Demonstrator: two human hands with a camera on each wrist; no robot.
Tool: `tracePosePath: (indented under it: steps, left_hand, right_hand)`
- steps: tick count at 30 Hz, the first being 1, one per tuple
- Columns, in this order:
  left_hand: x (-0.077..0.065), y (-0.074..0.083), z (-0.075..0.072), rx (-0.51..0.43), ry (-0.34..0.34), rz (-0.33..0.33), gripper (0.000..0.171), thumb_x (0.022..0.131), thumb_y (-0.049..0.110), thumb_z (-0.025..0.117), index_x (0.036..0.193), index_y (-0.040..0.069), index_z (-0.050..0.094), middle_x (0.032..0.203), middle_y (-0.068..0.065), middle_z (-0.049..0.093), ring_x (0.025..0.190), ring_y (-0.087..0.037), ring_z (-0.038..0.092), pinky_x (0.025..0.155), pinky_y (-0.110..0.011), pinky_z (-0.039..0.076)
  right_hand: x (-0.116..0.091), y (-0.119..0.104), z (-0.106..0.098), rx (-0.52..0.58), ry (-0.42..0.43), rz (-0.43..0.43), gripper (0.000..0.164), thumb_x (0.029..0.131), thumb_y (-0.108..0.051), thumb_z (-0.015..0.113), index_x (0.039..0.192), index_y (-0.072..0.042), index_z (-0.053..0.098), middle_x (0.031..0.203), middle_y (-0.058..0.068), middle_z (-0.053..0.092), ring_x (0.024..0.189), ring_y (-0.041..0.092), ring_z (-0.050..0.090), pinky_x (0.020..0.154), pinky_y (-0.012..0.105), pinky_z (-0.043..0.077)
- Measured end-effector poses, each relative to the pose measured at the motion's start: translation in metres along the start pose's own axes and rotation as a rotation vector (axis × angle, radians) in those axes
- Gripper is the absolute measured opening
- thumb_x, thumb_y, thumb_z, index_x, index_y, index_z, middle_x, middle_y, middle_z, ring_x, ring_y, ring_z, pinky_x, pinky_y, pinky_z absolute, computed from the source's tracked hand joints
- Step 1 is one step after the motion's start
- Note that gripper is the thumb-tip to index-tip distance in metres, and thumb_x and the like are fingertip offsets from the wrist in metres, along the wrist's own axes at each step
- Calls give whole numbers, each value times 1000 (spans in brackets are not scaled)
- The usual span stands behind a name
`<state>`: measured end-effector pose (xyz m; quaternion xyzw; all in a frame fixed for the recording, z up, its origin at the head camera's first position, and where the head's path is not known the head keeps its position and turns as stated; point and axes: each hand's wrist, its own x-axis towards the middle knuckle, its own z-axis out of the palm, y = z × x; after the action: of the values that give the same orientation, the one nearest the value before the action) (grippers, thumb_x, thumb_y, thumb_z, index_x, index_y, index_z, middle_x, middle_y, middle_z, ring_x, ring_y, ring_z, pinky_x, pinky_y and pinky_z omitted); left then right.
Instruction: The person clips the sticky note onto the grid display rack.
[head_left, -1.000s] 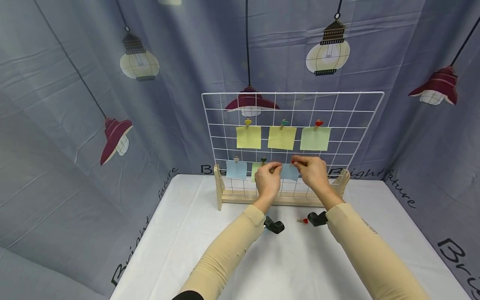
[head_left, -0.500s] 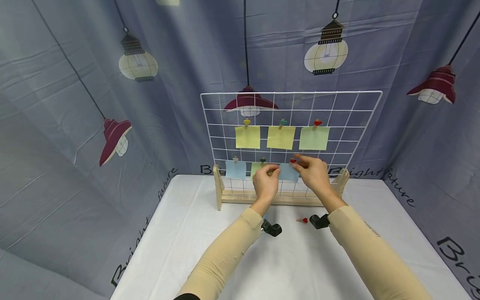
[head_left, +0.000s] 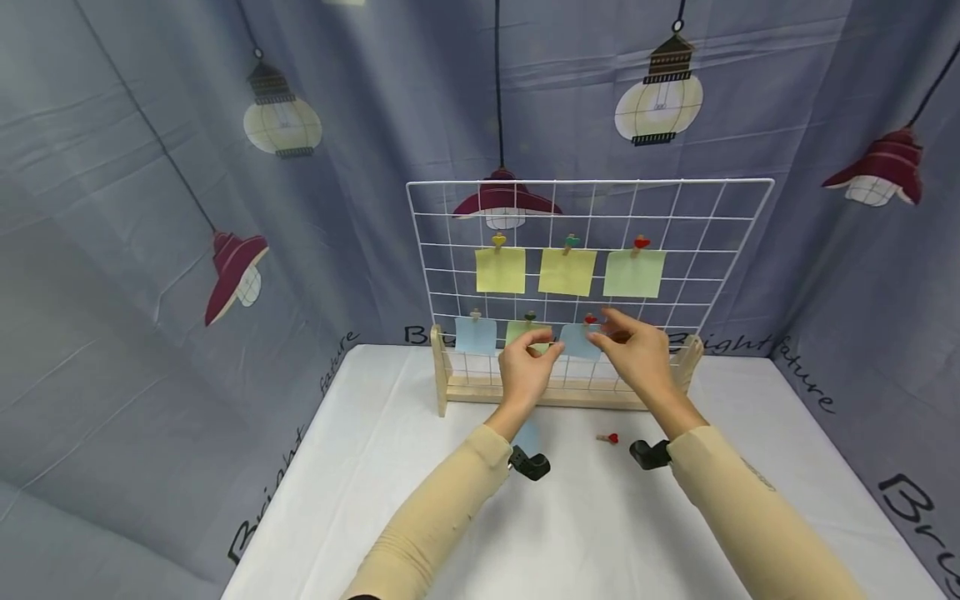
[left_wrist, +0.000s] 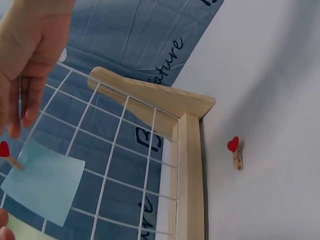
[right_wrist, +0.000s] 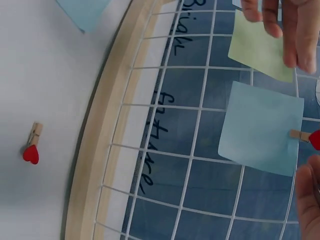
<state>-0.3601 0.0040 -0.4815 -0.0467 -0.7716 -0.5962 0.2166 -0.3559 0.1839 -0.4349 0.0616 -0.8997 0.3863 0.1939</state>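
A blue sticky note [head_left: 576,343] hangs at the right of the grid's lower row. A small wooden clothespin with a red heart [head_left: 590,319] holds its top edge to the wire. My left hand [head_left: 522,371] is just left of this note, in front of a green note [head_left: 517,330], its fingers loosely bent and holding nothing. To the note's right is my right hand [head_left: 641,358], thumb and fingers parted beside the clothespin with a gap. In the right wrist view the note [right_wrist: 262,127] and clothespin [right_wrist: 301,135] show between both hands.
The white wire grid [head_left: 693,218] stands in a wooden base [head_left: 592,397]. Its upper row carries two yellow notes [head_left: 500,271] and a green one [head_left: 634,274]. Another blue note [head_left: 476,335] hangs lower left. On the table lie a loose red-heart clothespin [head_left: 609,438] and a blue note [head_left: 527,437].
My right hand has let go of the red-heart clothespin and drawn slightly right. My left hand has come away from the blue note, moving left and a little down.
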Motion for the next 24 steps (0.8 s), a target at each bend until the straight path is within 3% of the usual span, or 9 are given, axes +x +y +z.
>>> tracePosePath:
  steps: [8,14,24]
  left_hand:
    - [-7,-4,-20,88,-99,40,51,85,37,86,129,16,72,126,-1,73,105,-24,65,83,-34,52]
    - [-9,-6,-31,115,-136,51,67,81,42,88,138,15,66,133,-2,68,111,-27,63,87,-38,52]
    - [-11,-11,-45,126,-191,44,79,79,47,89,146,17,59,141,-4,62,114,-30,60,83,-37,52]
  right_hand:
    - [-11,7,-6,15,-26,10,62,93,-40,78,146,-14,60,133,16,69,104,34,67,86,47,54]
    - [-17,9,-8,41,-47,-15,67,91,-44,79,147,-15,58,135,17,68,114,41,68,94,55,56]
    - [-27,10,-10,28,-107,19,75,91,-51,76,153,-18,52,143,19,62,122,43,62,99,58,52]
